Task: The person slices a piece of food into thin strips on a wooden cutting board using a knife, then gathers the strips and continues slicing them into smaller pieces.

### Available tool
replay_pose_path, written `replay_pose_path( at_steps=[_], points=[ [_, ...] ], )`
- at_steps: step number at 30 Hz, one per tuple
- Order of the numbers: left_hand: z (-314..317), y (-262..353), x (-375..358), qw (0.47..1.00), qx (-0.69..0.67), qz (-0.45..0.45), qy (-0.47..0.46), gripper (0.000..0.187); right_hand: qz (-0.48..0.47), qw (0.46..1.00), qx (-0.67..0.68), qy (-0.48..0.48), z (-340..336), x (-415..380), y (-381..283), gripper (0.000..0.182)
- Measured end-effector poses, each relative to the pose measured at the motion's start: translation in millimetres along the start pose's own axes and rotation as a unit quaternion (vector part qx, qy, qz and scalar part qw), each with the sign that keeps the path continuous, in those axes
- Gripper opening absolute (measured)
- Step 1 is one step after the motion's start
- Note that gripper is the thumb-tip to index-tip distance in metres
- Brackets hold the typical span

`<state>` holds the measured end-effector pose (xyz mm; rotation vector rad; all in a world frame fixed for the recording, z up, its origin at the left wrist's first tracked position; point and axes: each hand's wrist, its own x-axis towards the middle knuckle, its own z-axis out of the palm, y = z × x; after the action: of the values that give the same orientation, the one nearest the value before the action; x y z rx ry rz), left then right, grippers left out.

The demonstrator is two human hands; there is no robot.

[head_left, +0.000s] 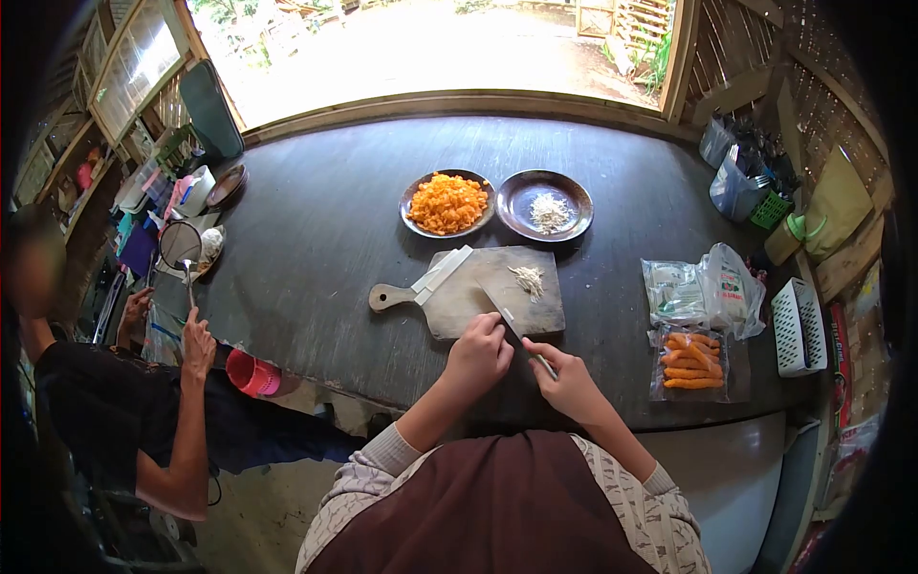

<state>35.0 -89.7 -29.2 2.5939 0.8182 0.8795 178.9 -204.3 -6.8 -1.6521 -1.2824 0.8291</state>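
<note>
A knife [513, 327] slants over the near edge of a wooden cutting board [459, 313], its blade pointing away to the left. My right hand [564, 381] is closed around its handle. Beside the blade my left hand [481, 346] has its fingers curled together; what they hold, if anything, is hidden. On the board lie long white strips [442, 275] near the handle end and a small heap of thin white slivers [527, 280] at the right. Behind the board, one plate [408, 216] carries diced orange pieces [448, 203], another plate [516, 196] more white slivers [550, 213].
At the right are a bag of carrots [693, 361], plastic packages [706, 290], a white basket [799, 327] and a utensil container [736, 188]. At the left a co-worker [124, 411] holds a round strainer [181, 246] near a red bucket [252, 373].
</note>
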Motion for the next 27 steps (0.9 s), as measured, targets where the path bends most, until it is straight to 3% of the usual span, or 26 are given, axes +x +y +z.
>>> replay_pose_path(
  at_steps=[4, 6, 11, 13, 16, 23, 25, 27],
  points=[
    [-0.4, -0.8, 0.6, 1.000, 0.000, -0.001, -0.003, 0.024, 0.020, 0.999, 0.019, -0.028, -5.8, -3.9, -4.1, 0.033],
    [-4.5, 3.0, 1.5, 1.000, -0.006, -0.007, -0.006, 0.025, -0.022, 0.999, 0.039, 0.002, -3.9, -10.9, 3.8, 0.033],
    [-1.7, 0.5, -0.5, 1.000, 0.003, 0.000, -0.013, 0.025, -0.012, 0.999, 0.028, 0.014, 0.0, -6.7, -0.5, 0.032],
    [-2.4, -0.9, 1.5, 1.000, 0.002, 0.001, -0.013, 0.026, 0.083, 0.996, -0.013, -0.037, -4.5, -3.0, -21.5, 0.033],
    [-4.2, 0.3, 2.2, 1.000, -0.003, 0.002, -0.018, 0.025, 0.017, 1.000, 0.013, -0.014, -4.6, -7.2, -9.0, 0.033],
    [-1.8, -1.4, -0.1, 1.000, -0.005, -0.004, -0.025, 0.027, 0.032, 0.999, -0.017, -0.010, -4.0, -7.8, -15.8, 0.032],
    [-3.0, -0.9, 1.6, 1.000, 0.000, -0.002, -0.021, 0.027, 0.090, 0.995, -0.025, -0.039, -7.7, -3.7, -25.2, 0.032],
    [-1.9, -2.8, 2.0, 1.000, 0.004, 0.004, -0.023, 0.027, 0.054, 0.998, -0.014, -0.024, -6.8, -8.2, -17.7, 0.032]
  ],
)
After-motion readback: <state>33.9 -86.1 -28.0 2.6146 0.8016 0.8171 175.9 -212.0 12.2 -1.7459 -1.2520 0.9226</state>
